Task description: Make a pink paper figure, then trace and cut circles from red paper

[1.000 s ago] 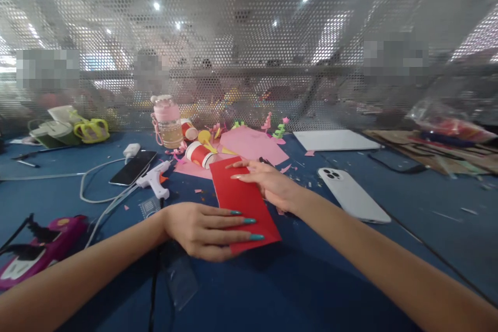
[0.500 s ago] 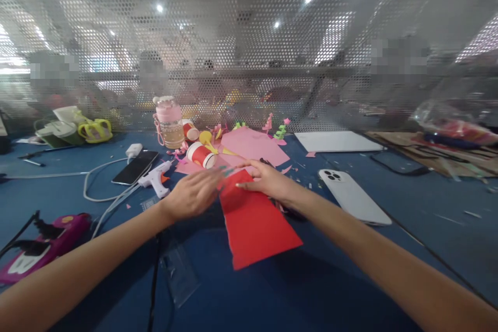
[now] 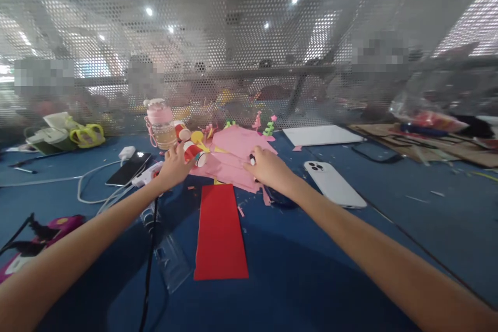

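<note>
On the blue table (image 3: 280,280) I count one red paper rectangle (image 3: 221,233), two paper cups, two smartphones, one pink-topped bottle (image 3: 161,124) and one white glue gun (image 3: 146,176). The pink paper (image 3: 241,150) lies in overlapping pieces, which I cannot count surely. The red rectangle is flat at the lower centre of the frame, apart from both my hands: below and to the right of my left hand (image 3: 175,167), and below and to the left of my right hand (image 3: 272,168). My left fingers are half curled and touch the nearer cup (image 3: 190,150), lying on its side; whether they grip it firmly, I cannot tell. My right hand is partly closed over the pink paper, with something black at the fingertips, too hidden to name. The red paper looks matt, long and straight-sided, slightly rough along its left edge. The bottle is clear in its lower part, and the second cup (image 3: 181,132) stands near it. The white phone (image 3: 334,184), at the right, has rounded corners; the black phone (image 3: 128,168), at the left, has a glossy face.
</note>
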`<state>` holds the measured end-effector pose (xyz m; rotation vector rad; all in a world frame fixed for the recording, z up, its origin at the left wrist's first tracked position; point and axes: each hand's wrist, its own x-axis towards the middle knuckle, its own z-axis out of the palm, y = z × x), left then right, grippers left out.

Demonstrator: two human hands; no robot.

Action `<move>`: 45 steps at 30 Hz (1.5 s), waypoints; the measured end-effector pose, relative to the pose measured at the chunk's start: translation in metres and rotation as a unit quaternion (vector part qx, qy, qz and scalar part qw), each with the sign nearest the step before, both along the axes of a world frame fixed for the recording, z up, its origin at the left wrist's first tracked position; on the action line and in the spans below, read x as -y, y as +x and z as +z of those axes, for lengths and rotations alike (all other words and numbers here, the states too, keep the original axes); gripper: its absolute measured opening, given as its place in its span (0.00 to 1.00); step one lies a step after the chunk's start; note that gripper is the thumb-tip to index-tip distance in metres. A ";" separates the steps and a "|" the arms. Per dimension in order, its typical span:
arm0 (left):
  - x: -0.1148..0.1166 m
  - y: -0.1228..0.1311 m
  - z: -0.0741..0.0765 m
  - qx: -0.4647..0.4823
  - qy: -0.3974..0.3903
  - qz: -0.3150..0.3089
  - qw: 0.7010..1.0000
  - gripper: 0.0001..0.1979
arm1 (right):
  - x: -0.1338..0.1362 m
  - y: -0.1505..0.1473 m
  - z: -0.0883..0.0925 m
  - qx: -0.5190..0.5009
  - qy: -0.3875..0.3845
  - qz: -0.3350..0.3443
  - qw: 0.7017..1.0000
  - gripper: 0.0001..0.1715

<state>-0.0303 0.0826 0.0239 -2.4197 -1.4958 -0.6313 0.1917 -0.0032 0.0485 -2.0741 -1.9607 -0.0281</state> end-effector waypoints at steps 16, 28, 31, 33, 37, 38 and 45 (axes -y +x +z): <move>0.013 0.014 0.028 0.084 -0.033 -0.078 0.993 0.08 | -0.012 0.011 -0.031 -0.121 0.064 0.065 0.988 0.19; 0.055 0.014 0.038 -0.216 0.068 -0.167 0.960 0.10 | 0.048 -0.017 -0.040 -0.254 0.050 0.353 0.899 0.32; 0.045 0.013 0.033 -0.200 0.058 -0.154 0.966 0.10 | 0.051 -0.023 -0.049 -0.222 0.023 0.399 0.890 0.27; 0.045 0.013 0.027 -0.160 0.055 -0.134 0.977 0.11 | 0.048 -0.024 -0.053 -0.219 0.014 0.378 0.899 0.19; 0.070 0.019 0.009 -0.059 0.098 -0.053 0.992 0.26 | 0.038 -0.020 -0.059 -0.190 0.030 0.311 0.931 0.16; 0.081 0.021 0.003 -0.068 0.090 -0.071 0.991 0.30 | 0.036 -0.019 -0.060 -0.170 0.035 0.310 0.935 0.21; 0.146 0.028 -0.018 -0.130 -0.134 -0.168 0.968 0.39 | 0.016 -0.007 -0.065 -0.082 0.097 0.297 0.946 0.28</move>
